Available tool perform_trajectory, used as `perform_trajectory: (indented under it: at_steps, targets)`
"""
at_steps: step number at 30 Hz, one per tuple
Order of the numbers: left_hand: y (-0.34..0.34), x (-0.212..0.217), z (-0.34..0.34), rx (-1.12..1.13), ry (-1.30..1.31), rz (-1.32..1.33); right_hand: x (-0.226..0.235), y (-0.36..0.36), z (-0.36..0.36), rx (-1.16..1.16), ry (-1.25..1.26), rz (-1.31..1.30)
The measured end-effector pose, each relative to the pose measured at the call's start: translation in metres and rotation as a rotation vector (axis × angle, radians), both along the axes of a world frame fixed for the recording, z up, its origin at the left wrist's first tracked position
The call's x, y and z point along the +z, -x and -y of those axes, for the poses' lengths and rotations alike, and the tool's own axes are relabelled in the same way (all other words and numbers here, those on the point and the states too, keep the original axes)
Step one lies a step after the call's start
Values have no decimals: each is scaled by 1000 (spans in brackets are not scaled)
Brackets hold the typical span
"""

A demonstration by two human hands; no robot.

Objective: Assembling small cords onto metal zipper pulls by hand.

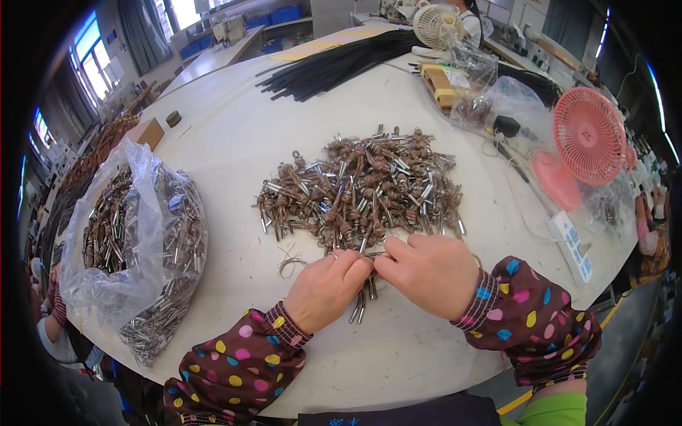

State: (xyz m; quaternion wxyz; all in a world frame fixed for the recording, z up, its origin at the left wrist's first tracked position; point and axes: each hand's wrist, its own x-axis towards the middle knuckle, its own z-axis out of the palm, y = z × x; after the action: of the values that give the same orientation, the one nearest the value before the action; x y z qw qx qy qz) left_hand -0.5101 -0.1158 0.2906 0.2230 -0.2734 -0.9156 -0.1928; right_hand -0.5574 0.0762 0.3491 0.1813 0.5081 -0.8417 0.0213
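left hand [325, 290] and right hand [430, 273] meet fingertip to fingertip, pinched on a brown knotted cord piece with metal ends [364, 298] | its ends hang below the fingers | pile of like pieces [362, 188] just beyond | grip detail probably hidden | clear bag [135, 248] far left

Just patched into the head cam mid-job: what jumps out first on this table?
A heap of brown cord bundles with silver metal ends fills the table's centre. Just below it, the left hand and right hand pinch one bundle together. A clear plastic bag of similar pieces sits left, a pink fan right.
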Motion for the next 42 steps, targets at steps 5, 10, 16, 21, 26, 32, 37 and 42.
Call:
perform_trajectory:
  at_steps: [5, 10, 16, 21, 26, 32, 37, 42]
  targets:
    - [-1, 1, 0, 34, -217, 81, -1, 7, -6, -20, 119, 275]
    - [1, 0, 1, 109, -486, 268, -27, 17, -17, -212, 451, 1026]
    - [4, 5, -1, -3, -1080, 498, -51, 6, 2, -169, 938, 1517]
    - [0, 18, -8, 229, -1338, 954, -56, -6, 11, -240, 1020, 1235]
    - [-2, 18, -9, 102, -1335, 1038, -59, -17, 20, -202, 1038, 1135]
    - [-5, 15, 4, -51, -1052, 853, -20, -7, -5, -221, 873, 869]
    - [-20, 39, 1, -74, -595, 761, -8, -16, -19, 12, 598, 750]
    - [-7, 31, 8, -45, -430, 688, -32, -11, -15, -88, 633, 768]
